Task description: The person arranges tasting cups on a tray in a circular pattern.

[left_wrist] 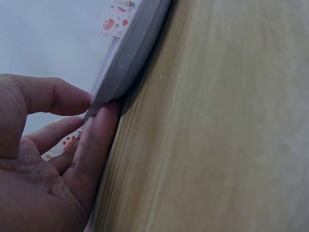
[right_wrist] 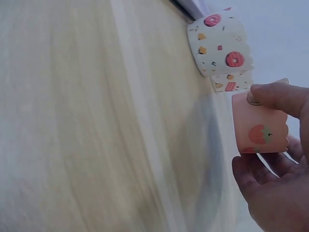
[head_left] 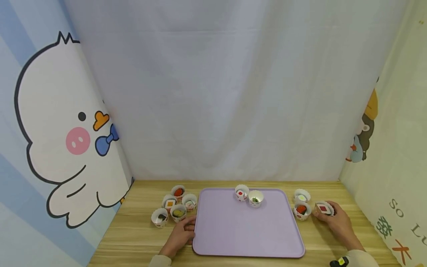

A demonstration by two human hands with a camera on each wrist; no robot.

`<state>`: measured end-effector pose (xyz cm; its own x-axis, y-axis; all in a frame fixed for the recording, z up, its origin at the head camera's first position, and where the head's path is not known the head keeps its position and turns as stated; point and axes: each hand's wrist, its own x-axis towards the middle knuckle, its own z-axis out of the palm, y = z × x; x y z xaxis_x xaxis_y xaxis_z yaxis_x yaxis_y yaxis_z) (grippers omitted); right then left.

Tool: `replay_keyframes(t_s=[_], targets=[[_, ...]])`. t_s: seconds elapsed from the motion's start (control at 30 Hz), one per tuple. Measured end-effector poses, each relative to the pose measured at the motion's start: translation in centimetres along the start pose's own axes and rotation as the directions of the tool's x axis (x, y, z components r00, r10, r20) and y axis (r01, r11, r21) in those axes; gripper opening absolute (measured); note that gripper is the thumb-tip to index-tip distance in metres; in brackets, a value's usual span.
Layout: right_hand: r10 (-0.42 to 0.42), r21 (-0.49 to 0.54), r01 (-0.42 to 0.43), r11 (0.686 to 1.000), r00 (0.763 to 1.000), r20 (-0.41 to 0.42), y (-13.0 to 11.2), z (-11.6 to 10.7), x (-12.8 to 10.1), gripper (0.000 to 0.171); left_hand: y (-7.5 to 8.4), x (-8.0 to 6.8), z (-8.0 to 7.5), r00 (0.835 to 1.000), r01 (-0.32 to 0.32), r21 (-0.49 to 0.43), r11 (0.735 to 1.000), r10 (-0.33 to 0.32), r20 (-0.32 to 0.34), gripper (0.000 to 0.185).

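My left hand (head_left: 180, 235) pinches the left rim of a lilac tray (head_left: 247, 231); in the left wrist view the thumb lies against the rim and fingers reach the underside. To the tray's right, my right hand (head_left: 341, 221) holds a pink paper baking cup (right_wrist: 258, 128) with a strawberry print. A white piece with a red square sits in that cup. Thumb and fingers grip its sides, and in the right wrist view it appears lifted off the table. Close by on its left is a cup with red contents (head_left: 302, 210).
A yellow-green-marked cup (head_left: 302, 195) stands behind the red one. At the tray's far edge are a red-marked cup (head_left: 241, 193) and a cup with green bits (head_left: 255, 199). Several filled cups (head_left: 178, 213) cluster left of the tray on the wooden table (head_left: 126, 237). Curtains surround the table.
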<state>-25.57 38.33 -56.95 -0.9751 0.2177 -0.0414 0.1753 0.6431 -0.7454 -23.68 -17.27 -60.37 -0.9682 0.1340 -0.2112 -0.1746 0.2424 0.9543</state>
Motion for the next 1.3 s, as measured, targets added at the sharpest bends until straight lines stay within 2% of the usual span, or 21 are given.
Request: replay_keyframes(t_s=[0.23,0.47,0.67,0.93,1.17,1.3], targets=[[-0.031,-0.055,0.031,0.998,0.999,0.009,-0.9,-2.3,-0.4,0.078,-0.2,0.2,0.1,1.000,0.003,-0.003,1.000,-0.003,0.002,0.068],[-0.053,0.005,0.052,0.999,0.997,0.063,-2.5,-4.2,-0.8,0.083,0.0,0.4,0.0,1.000,0.012,0.002,1.000,-0.012,-0.007,0.068],[-0.080,-0.029,0.081,0.996,0.995,0.055,-4.0,-5.2,-1.5,0.085,-0.4,0.6,0.0,1.000,0.014,0.012,1.000,-0.014,-0.005,0.067],[-0.134,-0.012,0.135,0.991,0.991,0.028,-5.8,-5.2,-2.1,0.082,-0.4,0.3,-0.1,1.000,0.016,0.016,1.000,-0.016,-0.008,0.068],[-0.241,0.026,0.242,0.970,0.970,-0.029,-8.0,-4.5,-2.7,0.072,0.0,0.1,0.0,1.000,0.010,0.005,1.000,-0.010,-0.002,0.068],[-0.261,0.050,0.262,0.964,0.965,-0.028,-9.0,-3.7,-3.0,0.069,-0.2,0.2,-0.1,1.000,0.010,0.006,1.000,-0.010,-0.006,0.068]])
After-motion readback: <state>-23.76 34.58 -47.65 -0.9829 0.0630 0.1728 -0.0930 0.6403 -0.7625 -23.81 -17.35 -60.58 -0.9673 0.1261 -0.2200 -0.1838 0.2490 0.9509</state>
